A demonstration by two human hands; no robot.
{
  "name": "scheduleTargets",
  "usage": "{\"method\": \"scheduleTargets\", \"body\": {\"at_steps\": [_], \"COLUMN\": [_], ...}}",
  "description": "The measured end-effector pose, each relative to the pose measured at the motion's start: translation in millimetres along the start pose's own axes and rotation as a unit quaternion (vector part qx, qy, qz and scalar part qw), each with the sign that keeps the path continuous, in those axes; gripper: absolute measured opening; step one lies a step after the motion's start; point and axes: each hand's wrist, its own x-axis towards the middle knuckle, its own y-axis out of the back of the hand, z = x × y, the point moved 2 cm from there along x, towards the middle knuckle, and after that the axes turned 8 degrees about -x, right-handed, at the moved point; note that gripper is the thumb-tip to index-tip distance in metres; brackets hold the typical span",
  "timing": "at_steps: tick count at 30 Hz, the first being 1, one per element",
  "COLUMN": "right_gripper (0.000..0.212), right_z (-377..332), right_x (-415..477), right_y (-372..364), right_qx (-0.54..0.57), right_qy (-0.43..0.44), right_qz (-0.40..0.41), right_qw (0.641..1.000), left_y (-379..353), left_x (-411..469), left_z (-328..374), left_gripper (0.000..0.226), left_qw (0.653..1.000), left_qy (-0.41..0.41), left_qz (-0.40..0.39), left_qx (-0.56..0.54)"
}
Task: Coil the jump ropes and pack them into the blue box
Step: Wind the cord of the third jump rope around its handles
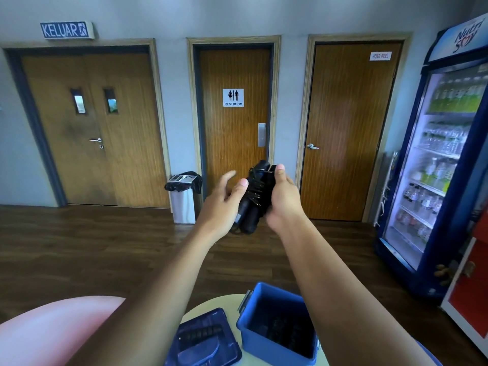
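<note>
Black bundle: I see a coiled jump rope (253,196), cord wound round its two handles, raised at arm's length between both hands, well above the table.
Right hand: my right hand (282,199) clasps the bundle from its right side, thumb pressed on the upper end of the handles.
Left hand: my left hand (224,202) lies against the bundle's left side; thumb touches the wound cord, the other fingers are spread and loose, not curled round it. I cannot tell whether it bears any weight.
Blue box: the blue box (248,313) stands with its top uncovered on the table, below my right forearm. Dark shapes lie inside; I cannot tell what they are.
Lid: a blue lid (203,342) lies on the table just left of the box, a handle on its upturned face.
Table: a pale round table (211,305) carries both box and lid.
Surroundings: a restroom door (233,122) stands straight ahead behind the hands, a waste bin (183,199) to its left, and a lit drinks fridge (438,165) at the right.
</note>
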Motion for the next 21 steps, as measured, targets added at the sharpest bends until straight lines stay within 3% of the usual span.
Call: {"method": "scheduleTargets", "body": {"at_steps": [3, 5, 8, 12, 15, 18, 21], "right_gripper": [0.034, 0.033, 0.030, 0.021, 0.029, 0.052, 0.043], "right_z": [-2.8, -2.1, -8.7, -23.0, -23.3, -14.6, -7.8], "right_x": [2.7, 3.6, 4.3, 7.2, 5.8, 5.7, 5.2], "right_y": [6.4, 10.2, 20.7, 32.2, 32.0, 26.9, 24.9], "right_qx": [0.052, 0.021, -0.150, -0.329, -0.374, -0.390, -0.339], "right_qy": [-0.020, -0.027, -0.028, -0.032, -0.037, -0.018, 0.001], "right_qz": [0.036, 0.046, 0.066, 0.076, 0.054, 0.042, 0.074], "right_qw": [0.998, 0.998, 0.986, 0.941, 0.925, 0.920, 0.938], "left_y": [-8.0, -12.2, -7.4, 6.7, 11.4, 12.3, 10.0], "left_x": [-7.8, -10.6, -5.1, 4.2, 10.5, 15.9, 19.8], "left_z": [-9.2, -9.3, -14.1, -19.7, -12.0, -5.9, -9.2], "left_gripper": [0.038, 0.035, 0.037, 0.043, 0.043, 0.051, 0.066], "left_qw": [0.985, 0.974, 0.979, 0.991, 0.997, 0.998, 0.984], "left_qy": [0.107, 0.143, 0.134, 0.098, 0.063, 0.050, 0.148], "left_qz": [-0.057, -0.036, 0.011, 0.003, -0.010, 0.018, 0.042], "left_qx": [-0.120, -0.173, -0.155, -0.089, -0.047, -0.026, -0.091]}}
